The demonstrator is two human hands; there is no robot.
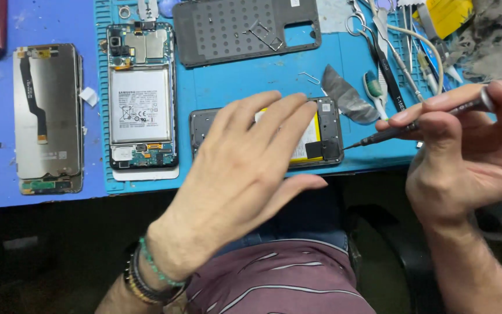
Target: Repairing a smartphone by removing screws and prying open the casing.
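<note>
Right hand (466,151) grips screwdriver (413,124); left hand (245,163) covers phone (329,131).

A slim dark metal screwdriver (431,118) with a matt grip meets an opened phone (321,136) of dull grey plastic and glossy yellow battery, on a ridged blue rubbery mat (251,75).

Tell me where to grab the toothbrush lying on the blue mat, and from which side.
Grip the toothbrush by its handle, coming from above: it lies flat beside the grey foil scrap, bristle head uppermost. The right hand holding the screwdriver partly covers its lower end.
</note>
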